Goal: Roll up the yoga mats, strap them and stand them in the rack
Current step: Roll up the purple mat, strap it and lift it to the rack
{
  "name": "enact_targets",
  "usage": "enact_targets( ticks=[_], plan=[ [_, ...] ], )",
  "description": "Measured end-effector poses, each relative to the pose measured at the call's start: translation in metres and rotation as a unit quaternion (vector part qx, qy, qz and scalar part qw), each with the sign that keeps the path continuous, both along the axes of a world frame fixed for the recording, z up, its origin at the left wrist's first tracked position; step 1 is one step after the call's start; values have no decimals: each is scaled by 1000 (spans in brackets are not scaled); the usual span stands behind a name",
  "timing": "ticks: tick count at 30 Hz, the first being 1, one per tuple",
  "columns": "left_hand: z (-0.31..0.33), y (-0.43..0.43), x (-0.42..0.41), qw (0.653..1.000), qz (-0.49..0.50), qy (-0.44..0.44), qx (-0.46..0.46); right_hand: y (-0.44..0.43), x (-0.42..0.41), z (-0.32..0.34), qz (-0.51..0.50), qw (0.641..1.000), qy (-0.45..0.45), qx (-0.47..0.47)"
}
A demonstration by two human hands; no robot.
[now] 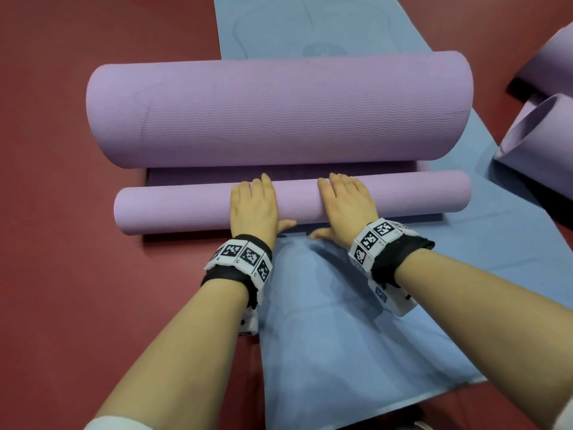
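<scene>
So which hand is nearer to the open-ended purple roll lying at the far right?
Right. The right hand rests on the thin roll, on the side toward that open-ended roll; the left hand rests on the same thin roll, farther left.

Dark red floor, evenly lit

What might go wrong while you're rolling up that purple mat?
The left hand and right hand both press near the middle of the small roll, so its free ends might wind loose or crooked. Only a narrow flat strip separates it from the big roll, so they may soon bump. The blue mat underneath looks wrinkled near the hands and could bunch up.
</scene>
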State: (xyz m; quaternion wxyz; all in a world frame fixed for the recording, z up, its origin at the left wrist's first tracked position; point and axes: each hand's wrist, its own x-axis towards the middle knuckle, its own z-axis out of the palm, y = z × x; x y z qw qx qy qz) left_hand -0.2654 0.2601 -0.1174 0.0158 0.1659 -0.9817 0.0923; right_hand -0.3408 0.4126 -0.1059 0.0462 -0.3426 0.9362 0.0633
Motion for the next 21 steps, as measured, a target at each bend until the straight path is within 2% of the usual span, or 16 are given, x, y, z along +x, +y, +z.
enact_targets(
  ticks=[3, 7, 11, 15, 19, 20, 21],
  plan=[
    [-5, -8, 0, 999, -26, -23, 5, -10, -8, 4, 4, 1000, 24, 8],
    [11, -19, -4, 997, -78, -14, 13, -8, -16, 16, 20, 1000, -11, -6],
    [36, -30, -3, 983, -124, -136, 27, -2, -10, 29, 44, 996, -82, 7],
    [52, -26, 4, 948, -149, -259, 106, 13, -2, 40, 65, 979, -192, 34],
    [58, -24, -4, 904, -48, -322, 277, 15, 6, 42, 88, 975, -188, 76],
    [60, -24, -8, 903, -38, -319, 286, 14, 6, 41, 90, 975, -185, 80],
    [62, -24, -11, 916, -42, -304, 258, 14, 5, 40, 86, 975, -189, 79]
  ],
)
